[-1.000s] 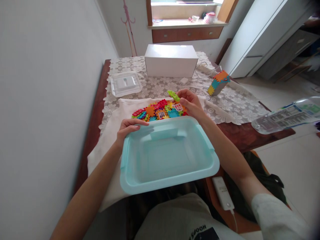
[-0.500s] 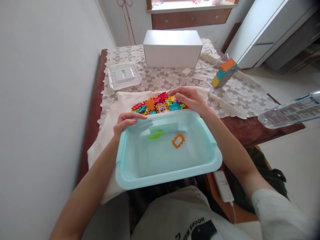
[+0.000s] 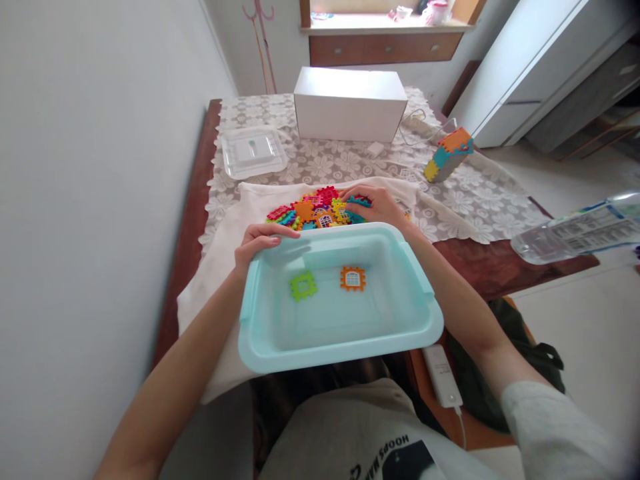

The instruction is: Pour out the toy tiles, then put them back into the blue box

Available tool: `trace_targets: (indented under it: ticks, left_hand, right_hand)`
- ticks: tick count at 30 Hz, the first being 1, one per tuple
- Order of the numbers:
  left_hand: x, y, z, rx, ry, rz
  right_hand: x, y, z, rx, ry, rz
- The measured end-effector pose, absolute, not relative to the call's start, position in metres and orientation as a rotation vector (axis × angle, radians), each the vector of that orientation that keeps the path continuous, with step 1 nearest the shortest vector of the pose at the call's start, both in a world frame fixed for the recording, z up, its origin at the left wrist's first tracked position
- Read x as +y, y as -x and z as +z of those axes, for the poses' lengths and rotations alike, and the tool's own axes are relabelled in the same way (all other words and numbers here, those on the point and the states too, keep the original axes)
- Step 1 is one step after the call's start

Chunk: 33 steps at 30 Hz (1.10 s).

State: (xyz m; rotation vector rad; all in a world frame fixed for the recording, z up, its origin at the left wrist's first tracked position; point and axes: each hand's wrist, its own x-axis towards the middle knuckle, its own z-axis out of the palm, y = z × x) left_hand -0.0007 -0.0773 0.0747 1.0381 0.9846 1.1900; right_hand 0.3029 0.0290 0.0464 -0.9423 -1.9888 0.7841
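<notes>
My left hand (image 3: 260, 243) is closed on the far left rim of a light-blue plastic basin (image 3: 320, 357), which tilts toward me over the table's near edge. Inside the basin lie a green notched building piece (image 3: 303, 286) and an orange piece with a white window (image 3: 353, 279). Beyond the far rim, a heap of colourful interlocking building pieces (image 3: 303, 211) rests on a white cloth. At the heap's right side, my right hand (image 3: 380, 205) has its thumb and fingers closed around a blue building piece (image 3: 358, 210). The basin's rim hides the heap's near part.
A white box (image 3: 350, 120) stands at the back, with a clear plastic lid (image 3: 254, 152) to its left. An assembled block shape (image 3: 449, 155) stands on the right. A plastic bottle (image 3: 575, 230) lies at the right edge. A wall (image 3: 100, 167) runs along the left.
My right hand has reached down into the heap and closed around a blue piece. In the basin, the green piece has shifted and now lies flat; the orange piece has turned upright.
</notes>
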Motion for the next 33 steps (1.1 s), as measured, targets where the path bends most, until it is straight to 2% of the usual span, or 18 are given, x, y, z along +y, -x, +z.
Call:
trace_targets:
  ticks: [5, 18, 23, 28, 33]
  left_hand:
    - [-0.078, 0.0, 0.075, 0.979, -1.034, 1.189]
    - [-0.079, 0.002, 0.078, 1.01, -1.016, 1.165]
    - [-0.08, 0.007, 0.069, 0.998, -1.022, 1.184]
    - [-0.079, 0.01, 0.069, 0.977, -1.032, 1.134]
    - [-0.081, 0.006, 0.078, 0.996, -1.029, 1.133]
  right_hand:
    - [0.033, -0.307, 0.045, -1.959, 0.932, 0.807]
    - [0.033, -0.314, 0.047, -2.136, 1.05, 0.578]
    - [0.039, -0.314, 0.04, -1.988, 1.019, 0.588]
    - [0.045, -0.31, 0.039, -1.56, 0.865, 0.846]
    - [0.017, -0.309, 0.068, -1.299, 0.583, 1.216]
